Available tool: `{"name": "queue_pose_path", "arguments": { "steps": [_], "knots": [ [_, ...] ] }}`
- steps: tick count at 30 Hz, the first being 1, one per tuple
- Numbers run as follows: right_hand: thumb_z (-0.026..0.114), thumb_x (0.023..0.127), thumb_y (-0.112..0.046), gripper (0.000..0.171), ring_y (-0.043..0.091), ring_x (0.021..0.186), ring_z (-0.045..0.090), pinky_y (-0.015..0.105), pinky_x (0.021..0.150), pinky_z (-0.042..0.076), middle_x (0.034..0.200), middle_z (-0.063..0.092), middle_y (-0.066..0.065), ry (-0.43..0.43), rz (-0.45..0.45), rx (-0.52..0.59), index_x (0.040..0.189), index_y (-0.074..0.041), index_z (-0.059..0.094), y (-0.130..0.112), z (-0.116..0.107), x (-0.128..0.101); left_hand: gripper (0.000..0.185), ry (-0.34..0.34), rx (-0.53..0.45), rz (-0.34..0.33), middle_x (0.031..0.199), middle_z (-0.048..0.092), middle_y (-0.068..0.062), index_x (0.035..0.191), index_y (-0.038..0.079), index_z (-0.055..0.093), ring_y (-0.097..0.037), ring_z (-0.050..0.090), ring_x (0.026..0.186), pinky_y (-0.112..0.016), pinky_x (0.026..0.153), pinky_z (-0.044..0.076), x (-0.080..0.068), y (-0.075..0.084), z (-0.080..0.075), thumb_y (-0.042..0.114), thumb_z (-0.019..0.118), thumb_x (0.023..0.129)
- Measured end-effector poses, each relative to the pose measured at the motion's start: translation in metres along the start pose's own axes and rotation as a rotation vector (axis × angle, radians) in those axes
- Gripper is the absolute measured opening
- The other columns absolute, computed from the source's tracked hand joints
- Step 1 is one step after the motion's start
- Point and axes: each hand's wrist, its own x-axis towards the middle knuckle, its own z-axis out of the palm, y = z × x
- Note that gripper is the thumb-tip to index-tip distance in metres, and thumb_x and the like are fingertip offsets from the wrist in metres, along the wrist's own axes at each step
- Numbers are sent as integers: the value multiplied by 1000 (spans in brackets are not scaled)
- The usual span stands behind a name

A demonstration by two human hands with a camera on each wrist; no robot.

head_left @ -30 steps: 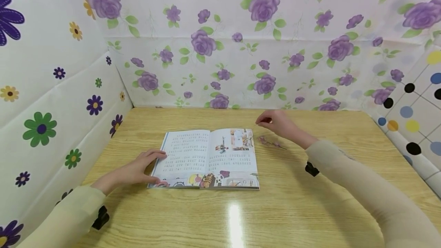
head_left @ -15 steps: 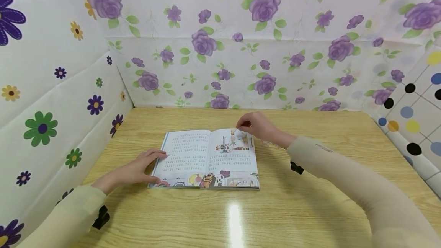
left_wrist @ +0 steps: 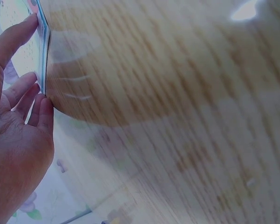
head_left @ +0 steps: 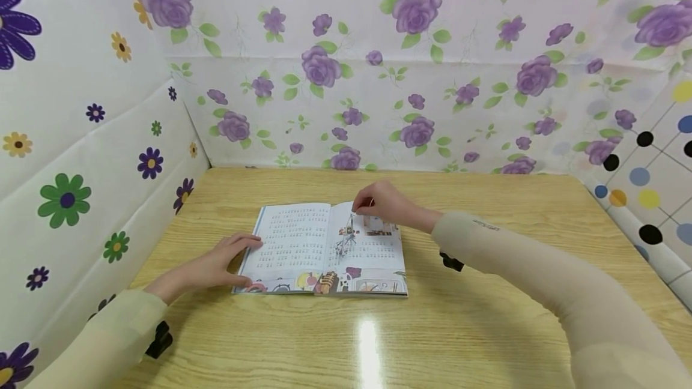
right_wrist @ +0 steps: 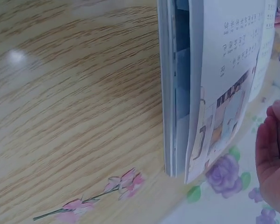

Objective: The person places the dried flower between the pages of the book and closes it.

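An open book with printed text and coloured pictures lies on the wooden table. My left hand rests at its left edge, thumb on the lower corner and fingertips on the page margin. In the left wrist view the fingers touch the page edges. My right hand is over the upper part of the right page, thumb and fingertips pinched together. From them a thin, dark, branching sprig hangs down across the page. In the right wrist view the right hand shows at the right side, the held sprig hidden.
A pink-flowered sprig lies on the table beside the book, hidden behind my right arm in the head view. Flower-printed cloth stands behind the wooden table, with patterned panels at both sides.
My right hand has moved left from the table beside the book to over the right page, bringing the thin sprig over the print. My left hand and the book have stayed in place.
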Motion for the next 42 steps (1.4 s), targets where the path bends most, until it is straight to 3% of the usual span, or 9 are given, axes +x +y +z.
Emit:
{"name": "queue_pose_path", "arguments": {
  "steps": [6, 12, 25, 42],
  "knots": [
    [70, 90, -8, 8, 7, 79, 68, 22, 76, 56, 89, 77, 2, -111, 19, 6, 92, -9, 77, -7, 6, 6, 77, 9, 13, 5, 152, 37, -19, 143, 6, 45, -45, 29, 141, -66, 115, 26, 2, -2, 1, 35, 80, 82],
    [71, 91, -11, 8, 5, 79, 68, 20, 74, 56, 90, 77, 0, -136, 43, -22, 92, -13, 78, -10, 16, 8, 78, 1, 9, 1, 153, 35, -19, 144, 6, 44, -45, 28, 141, -66, 115, 25, 2, -2, 2, 35, 80, 81],
    [71, 91, -15, 8, 5, 75, 68, 21, 68, 55, 87, 77, -3, -106, 66, -90, 91, -17, 78, -8, 28, 10, 77, 6, 17, 3, 153, 36, -20, 144, 4, 44, -45, 29, 141, -66, 115, 26, 2, 2, -1, 34, 79, 82],
    [73, 90, -21, 5, 2, 68, 63, 25, 74, 55, 85, 76, -6, -95, 138, -134, 90, -21, 78, -8, 38, 24, 77, 5, 14, -7, 153, 35, -19, 144, 5, 44, -45, 28, 141, -66, 114, 25, 1, 0, -2, 35, 79, 82]
  ]
}}
